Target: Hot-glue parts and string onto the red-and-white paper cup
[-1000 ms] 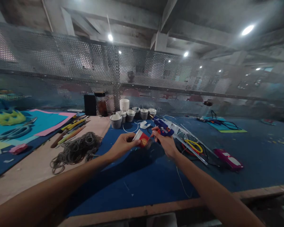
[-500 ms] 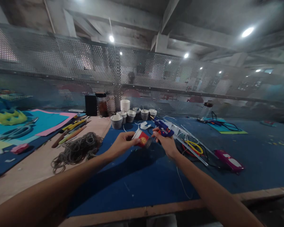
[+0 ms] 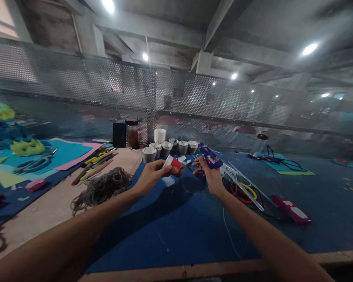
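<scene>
My left hand (image 3: 151,174) is closed on a small paper cup (image 3: 174,167), red with a white rim and a gold mark. The cup is tilted on its side above the blue tabletop. Just right of it, my right hand (image 3: 208,174) is at a blue hot glue gun (image 3: 211,157) whose nozzle points up and left. The gun's body shows above the hand, and a blue part shows beneath the fingers. The hand seems to grip it, with some fingertips spread towards the cup. White scraps (image 3: 168,180) lie behind the cup.
Several grey cups (image 3: 149,154) stand behind, near a stack of white cups (image 3: 159,135) and a lidded jar (image 3: 132,135). Tangled grey cord (image 3: 104,188), tools (image 3: 97,166) and scissors (image 3: 37,162) are left. Clear sticks (image 3: 247,190), coiled cables (image 3: 242,192) and a magenta device (image 3: 291,209) are right.
My right fingers have drawn back from the cup and spread apart, and the glue gun has shifted right. The cup stays in my left hand, turned slightly. The whole view has shifted.
</scene>
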Motion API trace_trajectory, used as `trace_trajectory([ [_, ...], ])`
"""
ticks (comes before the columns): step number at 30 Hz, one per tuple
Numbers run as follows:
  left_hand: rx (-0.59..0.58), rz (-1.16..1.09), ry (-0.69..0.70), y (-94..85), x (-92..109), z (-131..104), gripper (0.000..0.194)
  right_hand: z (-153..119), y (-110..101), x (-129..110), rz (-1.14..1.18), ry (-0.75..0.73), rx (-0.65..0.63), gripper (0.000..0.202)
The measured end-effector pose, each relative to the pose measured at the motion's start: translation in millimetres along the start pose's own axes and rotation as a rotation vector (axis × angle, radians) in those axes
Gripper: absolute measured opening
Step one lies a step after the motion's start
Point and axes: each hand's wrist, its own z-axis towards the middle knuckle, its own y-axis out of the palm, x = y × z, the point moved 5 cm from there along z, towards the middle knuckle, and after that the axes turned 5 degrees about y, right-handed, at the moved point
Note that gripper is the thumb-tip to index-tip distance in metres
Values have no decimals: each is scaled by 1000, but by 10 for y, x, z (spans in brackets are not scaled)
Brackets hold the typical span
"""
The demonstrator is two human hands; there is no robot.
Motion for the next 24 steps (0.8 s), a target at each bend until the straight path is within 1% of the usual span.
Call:
trace_trajectory([
  [2, 52, -47, -7, -71, -37, 50, 31, 36, 86, -22, -33, 8, -54, 48],
  [5, 131, -122, -16, -170, -122, 114, 32, 43, 228, 20, -77, 39, -98, 45],
  [9, 171, -143, 25, -235, -167, 147, 30, -37, 372, 117, -97, 24, -160, 43],
  [12, 191, -85, 58, -245, -133, 128, 30, -120, 375, 189, -157, 67, -169, 46],
  [15, 232, 23, 65, -248, -91, 90, 29, -205, 341, 205, -253, 86, -191, 45],
  [19, 211, 74, 67, -209, -83, 49, 27, -280, 307, 202, -277, 104, -213, 41],
  [24, 227, 124, 90, -199, -94, 18, 23, -299, 294, 205, -350, 115, -184, 39],
])
